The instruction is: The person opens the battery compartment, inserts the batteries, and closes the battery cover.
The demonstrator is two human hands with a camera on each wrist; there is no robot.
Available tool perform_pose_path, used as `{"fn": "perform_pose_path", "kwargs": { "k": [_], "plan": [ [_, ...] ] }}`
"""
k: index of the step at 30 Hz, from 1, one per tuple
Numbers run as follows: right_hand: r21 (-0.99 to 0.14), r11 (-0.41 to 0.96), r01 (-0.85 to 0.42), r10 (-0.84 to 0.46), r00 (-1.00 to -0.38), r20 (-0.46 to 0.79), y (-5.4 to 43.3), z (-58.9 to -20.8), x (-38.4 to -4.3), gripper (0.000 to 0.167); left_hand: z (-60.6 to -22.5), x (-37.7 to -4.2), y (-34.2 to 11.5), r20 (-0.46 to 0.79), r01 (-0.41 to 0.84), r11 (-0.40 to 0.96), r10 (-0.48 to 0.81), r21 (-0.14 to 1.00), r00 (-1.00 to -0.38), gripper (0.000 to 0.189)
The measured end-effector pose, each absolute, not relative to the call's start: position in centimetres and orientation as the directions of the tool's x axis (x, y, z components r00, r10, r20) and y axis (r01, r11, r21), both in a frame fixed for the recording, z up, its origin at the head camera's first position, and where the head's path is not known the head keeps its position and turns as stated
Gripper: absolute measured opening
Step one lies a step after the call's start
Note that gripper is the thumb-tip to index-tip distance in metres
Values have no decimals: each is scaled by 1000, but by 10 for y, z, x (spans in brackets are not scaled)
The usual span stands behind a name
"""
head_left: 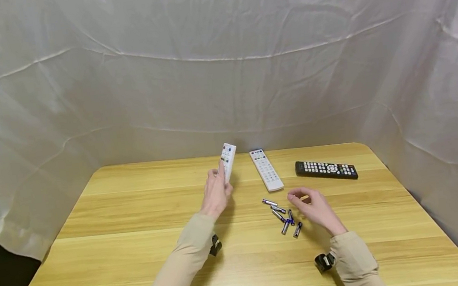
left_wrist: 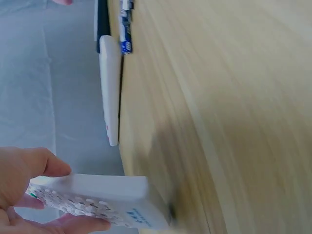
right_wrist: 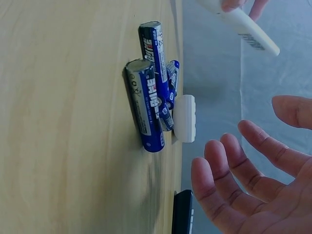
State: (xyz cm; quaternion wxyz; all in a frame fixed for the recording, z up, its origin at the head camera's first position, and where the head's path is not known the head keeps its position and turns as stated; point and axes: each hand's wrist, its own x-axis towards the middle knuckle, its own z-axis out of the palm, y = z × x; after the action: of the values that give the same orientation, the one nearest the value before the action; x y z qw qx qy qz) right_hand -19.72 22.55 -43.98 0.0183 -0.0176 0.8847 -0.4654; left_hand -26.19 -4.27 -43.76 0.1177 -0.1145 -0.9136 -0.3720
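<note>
In the head view my left hand [head_left: 215, 194] grips a white remote control [head_left: 229, 153], tilted up off the table. The left wrist view shows the thumb on one edge of this remote [left_wrist: 109, 187] and fingers on its button side. My right hand [head_left: 315, 206] hovers just right of several blue-and-silver batteries [head_left: 284, 221] lying in a loose cluster. In the right wrist view its fingers [right_wrist: 253, 178] are relaxed and hold nothing. A second white remote [head_left: 266, 171] lies buttons up between the hands, just beyond the batteries.
A black remote [head_left: 326, 170] lies farther back on the right, buttons up. The wooden table [head_left: 117, 254] ends at a back edge by a grey fabric curtain [head_left: 222, 90], which also hangs along both sides.
</note>
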Motion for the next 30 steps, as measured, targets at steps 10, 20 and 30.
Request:
{"fn": "perform_pose_path", "kwargs": {
  "k": [10, 20, 30],
  "plan": [
    [-810, 586, -19, -50, -999, -13, 225, -440, -196, 42, -427, -256, -50, 198, 222, 506, 102, 833, -975, 81],
    [-813, 582, -19, -52, -999, -14, 225, -439, -196, 43, -425, -256, -56, 103, 132, 311, 108, 941, -989, 76],
    [-805, 593, -19, -49, -999, -12, 225, -439, -196, 43, -428, -257, -58, 44, 56, 126, 91, 990, -995, 69]
  ]
}}
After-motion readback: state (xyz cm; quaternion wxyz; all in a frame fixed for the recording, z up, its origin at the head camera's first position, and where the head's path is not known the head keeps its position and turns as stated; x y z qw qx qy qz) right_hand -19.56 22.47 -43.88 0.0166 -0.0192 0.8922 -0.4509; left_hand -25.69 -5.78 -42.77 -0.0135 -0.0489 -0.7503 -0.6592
